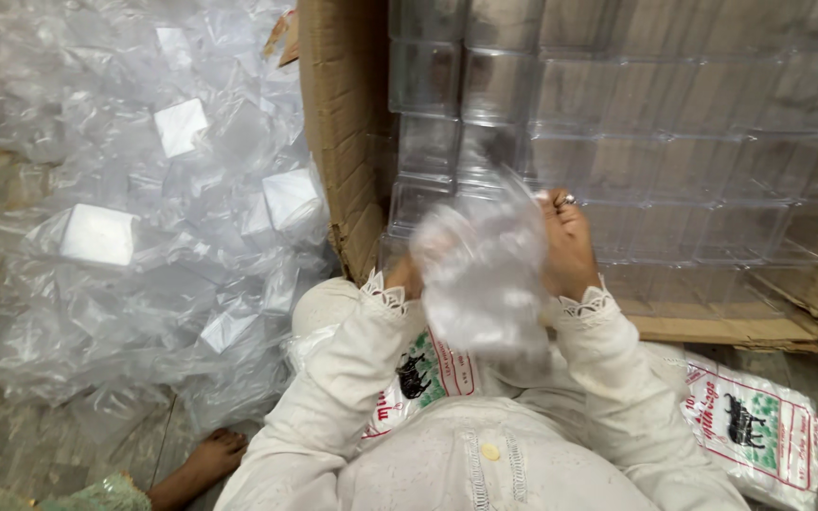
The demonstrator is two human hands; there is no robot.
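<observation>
Both hands, the left hand and the right hand, grip a clear plastic bag near the chest, its mouth facing the far cardboard carton of stacked clear boxes.

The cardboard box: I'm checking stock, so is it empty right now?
No, the cardboard box is filled with rows of stacked clear plastic containers behind the two hands holding a clear plastic bag.

Setting was a small packing workroom: large brown cardboard carton stacked with clear rectangular plastic boxes, heap of clear plastic bags on floor.
</observation>
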